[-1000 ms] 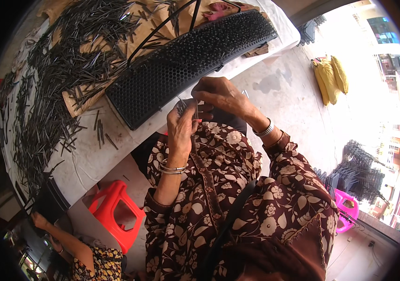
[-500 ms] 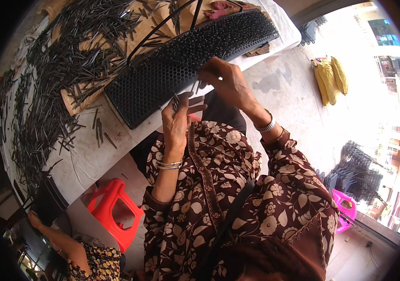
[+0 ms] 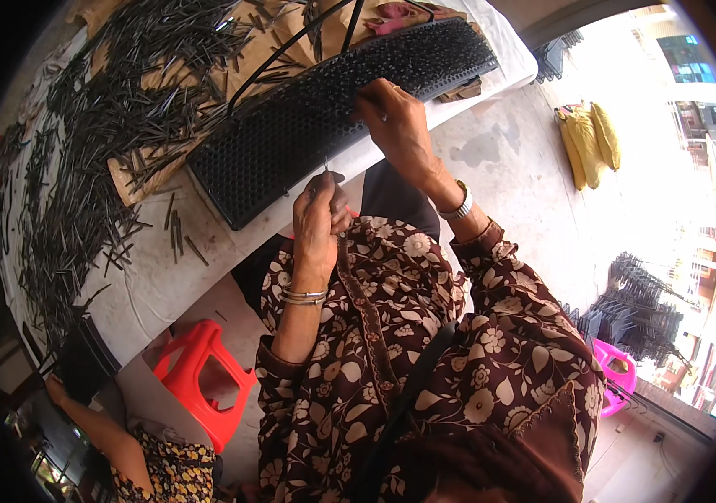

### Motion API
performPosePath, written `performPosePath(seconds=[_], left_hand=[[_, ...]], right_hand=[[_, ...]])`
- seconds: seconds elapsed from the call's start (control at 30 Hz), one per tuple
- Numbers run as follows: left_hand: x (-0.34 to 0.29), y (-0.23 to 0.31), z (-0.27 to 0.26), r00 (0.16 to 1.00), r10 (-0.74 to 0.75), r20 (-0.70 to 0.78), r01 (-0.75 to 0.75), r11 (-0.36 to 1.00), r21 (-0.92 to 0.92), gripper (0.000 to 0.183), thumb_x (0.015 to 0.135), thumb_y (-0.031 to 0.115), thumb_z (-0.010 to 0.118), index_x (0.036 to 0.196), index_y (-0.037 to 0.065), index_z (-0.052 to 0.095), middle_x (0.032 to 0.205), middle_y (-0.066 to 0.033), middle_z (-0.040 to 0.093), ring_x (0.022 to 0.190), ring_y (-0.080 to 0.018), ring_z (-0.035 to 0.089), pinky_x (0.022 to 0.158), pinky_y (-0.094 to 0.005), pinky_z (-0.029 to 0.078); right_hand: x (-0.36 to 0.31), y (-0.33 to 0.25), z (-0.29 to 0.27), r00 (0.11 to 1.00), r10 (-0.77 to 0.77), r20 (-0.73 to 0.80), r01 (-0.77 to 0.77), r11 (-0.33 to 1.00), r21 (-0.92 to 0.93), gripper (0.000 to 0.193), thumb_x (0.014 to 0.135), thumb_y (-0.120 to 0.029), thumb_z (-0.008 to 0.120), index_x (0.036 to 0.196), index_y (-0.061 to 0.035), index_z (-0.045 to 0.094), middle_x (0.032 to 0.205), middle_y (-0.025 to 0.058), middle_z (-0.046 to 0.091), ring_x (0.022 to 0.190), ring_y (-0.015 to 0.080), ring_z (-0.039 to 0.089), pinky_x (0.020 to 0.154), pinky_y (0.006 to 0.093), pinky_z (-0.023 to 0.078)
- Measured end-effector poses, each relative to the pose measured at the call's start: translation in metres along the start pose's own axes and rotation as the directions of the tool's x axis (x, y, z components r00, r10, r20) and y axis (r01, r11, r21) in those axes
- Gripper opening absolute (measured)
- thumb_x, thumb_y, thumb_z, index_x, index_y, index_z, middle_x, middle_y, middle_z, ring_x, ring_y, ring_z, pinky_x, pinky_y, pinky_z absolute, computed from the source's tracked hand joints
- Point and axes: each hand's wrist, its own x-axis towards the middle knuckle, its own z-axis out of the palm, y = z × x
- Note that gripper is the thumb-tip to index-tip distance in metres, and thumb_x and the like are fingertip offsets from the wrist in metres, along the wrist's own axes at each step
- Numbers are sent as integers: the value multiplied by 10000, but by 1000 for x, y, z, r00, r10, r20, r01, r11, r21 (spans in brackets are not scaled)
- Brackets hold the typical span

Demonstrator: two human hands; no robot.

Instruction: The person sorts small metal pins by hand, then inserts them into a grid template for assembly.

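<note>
A long black panel with honeycomb holes (image 3: 249, 163) lies slantwise on the table. Many of its holes toward the far right end are filled with small dark pieces; at the near left they look bare. My right hand (image 3: 404, 134) is over the panel's middle, fingertips pinched down at its surface, and whatever they grip is hidden. Just off the panel's near edge, my left hand (image 3: 316, 222) is curled closed around thin dark strips, with one slim tip poking out above the thumb. A large heap of loose thin black strips (image 3: 148, 92) spreads across the table at the left.
The table (image 3: 165, 289) has a white cover with brown cardboard on it. A black bent rod (image 3: 278, 54) arches behind the panel. A red stool (image 3: 207, 386) stands below left, near another person's arm (image 3: 106, 427). Yellow sacks (image 3: 588, 142) lie on the floor at right.
My right hand has moved up and slightly left onto the panel, carrying the thin strip it showed out of sight. My left fingers, spread before, have curled in.
</note>
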Motion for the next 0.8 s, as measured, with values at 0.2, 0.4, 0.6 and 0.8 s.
performPosePath(seconds=[0.2, 0.4, 0.6, 0.8], left_hand=[[-2, -2, 1, 1000, -4, 19, 4, 1000, 21, 261, 967, 335, 562, 924, 77, 565, 636, 32, 469, 502, -40, 321, 446, -210, 225], [-6, 0, 3, 999, -38, 39, 39, 999, -29, 268, 969, 342, 559, 897, 84, 545, 637, 22, 478, 505, -46, 351, 442, -210, 261], [-9, 3, 9, 991, -96, 91, 103, 992, -76, 278, 991, 334, 523, 840, 103, 490, 609, 35, 413, 476, -48, 321, 430, -209, 255], [-6, 2, 9, 980, -129, 148, 144, 985, -91, 287, 1012, 304, 487, 800, 115, 447, 596, 56, 341, 455, -31, 253, 408, -196, 196]], right_hand=[[-1, 8, 4, 999, -7, 46, 7, 1000, -12, 100, 807, -51, 642, 887, -26, 589, 799, 158, 571, 743, 349, 600, 648, 408, 485], [-8, 9, 9, 988, -153, 4, 150, 966, -208, 118, 776, -111, 695, 886, -81, 662, 840, 112, 556, 768, 303, 586, 653, 396, 482], [-16, 4, 2, 990, -138, 28, 139, 942, -306, 149, 774, -171, 711, 914, -118, 718, 851, 96, 561, 776, 276, 584, 665, 392, 475], [-17, 1, -8, 992, 10, 127, 20, 973, -231, 180, 808, -225, 702, 920, -85, 712, 825, 122, 583, 754, 298, 607, 662, 385, 483]])
